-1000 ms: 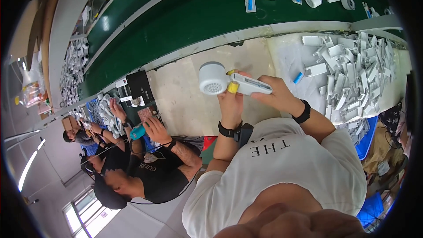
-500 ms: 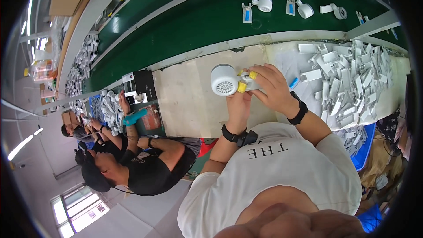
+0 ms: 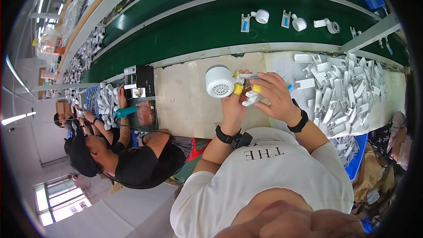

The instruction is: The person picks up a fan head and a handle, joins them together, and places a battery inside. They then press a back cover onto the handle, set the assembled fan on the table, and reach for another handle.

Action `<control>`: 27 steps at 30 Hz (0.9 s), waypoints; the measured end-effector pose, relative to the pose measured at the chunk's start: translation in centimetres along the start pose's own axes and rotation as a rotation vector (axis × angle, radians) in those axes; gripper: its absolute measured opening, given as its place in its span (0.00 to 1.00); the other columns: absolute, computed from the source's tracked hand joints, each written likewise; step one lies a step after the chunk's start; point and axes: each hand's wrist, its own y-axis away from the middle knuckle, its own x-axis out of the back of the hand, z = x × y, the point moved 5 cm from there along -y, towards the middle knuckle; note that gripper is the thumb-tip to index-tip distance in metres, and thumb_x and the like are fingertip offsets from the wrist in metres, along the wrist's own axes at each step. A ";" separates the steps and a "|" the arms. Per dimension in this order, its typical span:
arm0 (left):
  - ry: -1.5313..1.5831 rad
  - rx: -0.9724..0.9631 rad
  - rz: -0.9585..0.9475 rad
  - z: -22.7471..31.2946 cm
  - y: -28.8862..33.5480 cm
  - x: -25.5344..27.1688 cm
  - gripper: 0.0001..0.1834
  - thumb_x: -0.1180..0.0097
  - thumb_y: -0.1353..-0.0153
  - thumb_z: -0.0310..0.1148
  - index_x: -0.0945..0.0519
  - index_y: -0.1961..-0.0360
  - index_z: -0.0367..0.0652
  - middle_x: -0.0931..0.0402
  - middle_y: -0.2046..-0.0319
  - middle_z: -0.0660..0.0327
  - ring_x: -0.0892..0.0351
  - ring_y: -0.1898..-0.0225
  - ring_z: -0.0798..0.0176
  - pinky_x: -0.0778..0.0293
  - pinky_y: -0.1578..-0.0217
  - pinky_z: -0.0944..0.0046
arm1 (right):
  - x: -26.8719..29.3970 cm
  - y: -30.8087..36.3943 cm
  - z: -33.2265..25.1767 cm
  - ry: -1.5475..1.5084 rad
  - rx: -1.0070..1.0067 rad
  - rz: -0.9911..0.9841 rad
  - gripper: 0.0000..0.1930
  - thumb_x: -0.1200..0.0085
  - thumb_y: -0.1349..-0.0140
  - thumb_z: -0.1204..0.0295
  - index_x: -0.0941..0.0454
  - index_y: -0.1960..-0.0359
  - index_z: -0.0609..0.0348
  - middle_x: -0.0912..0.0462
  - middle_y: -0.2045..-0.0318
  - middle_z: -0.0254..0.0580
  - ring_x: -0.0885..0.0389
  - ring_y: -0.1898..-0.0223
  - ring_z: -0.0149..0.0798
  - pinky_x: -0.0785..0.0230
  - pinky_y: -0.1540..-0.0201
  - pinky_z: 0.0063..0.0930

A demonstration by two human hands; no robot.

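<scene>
In front of my chest, my left hand [image 3: 233, 108] is closed round the short neck of a white round-headed housing [image 3: 219, 82] with a slotted grille. My right hand [image 3: 277, 95] pinches a long white handle shell [image 3: 253, 99] close beside that neck, tilted away from it. Yellow coverings wrap some of my fingertips. The inner side of the joint between the two pieces is mostly hidden by my fingers. A small blue piece [image 3: 290, 88] lies on the bench just beyond my right hand.
A heap of white handle shells [image 3: 339, 90] covers the bench at right, above a blue bin [image 3: 359, 156]. On the green conveyor [image 3: 185, 40] sit several white round-headed units [image 3: 262, 16] and shells. At left, a co-worker in black [image 3: 141, 163] sits beside a black box [image 3: 143, 81].
The white shell in my right hand has come apart from the housing's neck and now tilts down toward me. The whole view has shifted slightly.
</scene>
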 end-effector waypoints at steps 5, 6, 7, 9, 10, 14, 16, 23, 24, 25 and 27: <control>-0.021 -0.071 -0.054 0.1 0.6 -0.4 0.21 0.54 0.38 0.29 0.38 0.45 0.33 0.34 0.48 0.51 0.31 0.48 0.59 0.33 0.48 0.61 | 0.2 0.1 -0.4 0.026 -0.025 -0.060 0.24 0.39 0.59 0.70 0.30 0.57 0.58 0.27 0.51 0.40 0.32 0.47 0.44 0.43 0.44 0.42; -0.021 -0.070 -0.056 0.2 0.7 -0.5 0.21 0.54 0.38 0.29 0.38 0.45 0.33 0.34 0.48 0.51 0.31 0.48 0.59 0.33 0.48 0.61 | 0.3 0.2 -0.5 0.028 -0.026 -0.059 0.24 0.39 0.59 0.70 0.30 0.57 0.58 0.27 0.51 0.40 0.32 0.47 0.44 0.43 0.44 0.42; -0.044 -0.064 -0.062 0.2 0.8 -0.6 0.21 0.54 0.39 0.28 0.38 0.45 0.33 0.34 0.48 0.51 0.32 0.48 0.59 0.34 0.48 0.61 | 0.3 0.2 -0.5 0.023 -0.037 -0.073 0.24 0.39 0.59 0.71 0.30 0.56 0.58 0.27 0.51 0.41 0.32 0.46 0.45 0.43 0.44 0.43; -0.066 -0.055 -0.069 0.2 0.9 -0.7 0.22 0.53 0.40 0.27 0.38 0.45 0.34 0.34 0.48 0.51 0.32 0.47 0.58 0.34 0.47 0.61 | 0.4 0.3 -0.5 0.019 -0.052 -0.087 0.25 0.39 0.59 0.71 0.31 0.56 0.58 0.26 0.51 0.41 0.32 0.46 0.46 0.43 0.45 0.45; -0.106 -0.067 -0.076 0.3 0.9 -0.8 0.22 0.53 0.40 0.26 0.38 0.45 0.33 0.34 0.48 0.51 0.32 0.47 0.58 0.35 0.47 0.62 | 0.4 0.3 -0.5 -0.001 -0.067 -0.089 0.25 0.39 0.59 0.71 0.31 0.55 0.58 0.26 0.52 0.42 0.31 0.48 0.47 0.43 0.46 0.44; -0.359 -0.076 -0.090 0.5 0.9 -0.5 0.22 0.53 0.42 0.24 0.38 0.45 0.33 0.33 0.48 0.51 0.33 0.47 0.58 0.35 0.47 0.62 | 0.8 0.3 -0.1 -0.165 -0.143 -0.138 0.24 0.40 0.57 0.71 0.30 0.55 0.58 0.26 0.53 0.43 0.29 0.53 0.48 0.41 0.49 0.43; -0.356 -0.058 -0.106 0.5 0.8 0.1 0.22 0.53 0.41 0.25 0.38 0.45 0.33 0.33 0.48 0.51 0.33 0.47 0.58 0.35 0.47 0.61 | 1.0 0.3 -0.1 -0.139 -0.145 -0.174 0.25 0.40 0.57 0.71 0.31 0.54 0.58 0.26 0.53 0.44 0.28 0.54 0.48 0.40 0.50 0.41; 0.061 0.006 -0.013 -0.4 0.1 -0.5 0.22 0.50 0.41 0.27 0.37 0.45 0.38 0.34 0.47 0.54 0.33 0.47 0.62 0.34 0.49 0.63 | 1.4 0.4 0.3 0.120 -0.282 -0.064 0.26 0.39 0.57 0.73 0.31 0.52 0.57 0.26 0.52 0.45 0.29 0.50 0.48 0.37 0.52 0.37; 0.061 0.005 -0.011 -0.5 0.1 -0.5 0.22 0.50 0.41 0.27 0.37 0.45 0.38 0.34 0.47 0.54 0.33 0.47 0.62 0.34 0.49 0.63 | 1.3 0.4 0.2 0.118 -0.282 -0.066 0.26 0.39 0.57 0.73 0.31 0.52 0.57 0.26 0.52 0.45 0.29 0.50 0.48 0.37 0.52 0.37; 0.062 0.011 -0.033 -0.6 0.2 -0.5 0.22 0.50 0.41 0.27 0.37 0.45 0.39 0.34 0.47 0.55 0.33 0.47 0.61 0.33 0.49 0.62 | 1.2 0.2 -0.1 0.151 -0.230 -0.065 0.26 0.39 0.57 0.73 0.31 0.52 0.57 0.27 0.51 0.45 0.29 0.49 0.48 0.36 0.51 0.37; 0.063 0.017 -0.057 -0.8 0.3 -0.3 0.22 0.50 0.41 0.27 0.37 0.45 0.39 0.35 0.46 0.55 0.33 0.46 0.61 0.33 0.49 0.60 | 0.9 -0.2 -0.4 0.185 -0.178 -0.062 0.26 0.39 0.57 0.73 0.31 0.52 0.57 0.27 0.50 0.45 0.30 0.47 0.47 0.36 0.51 0.37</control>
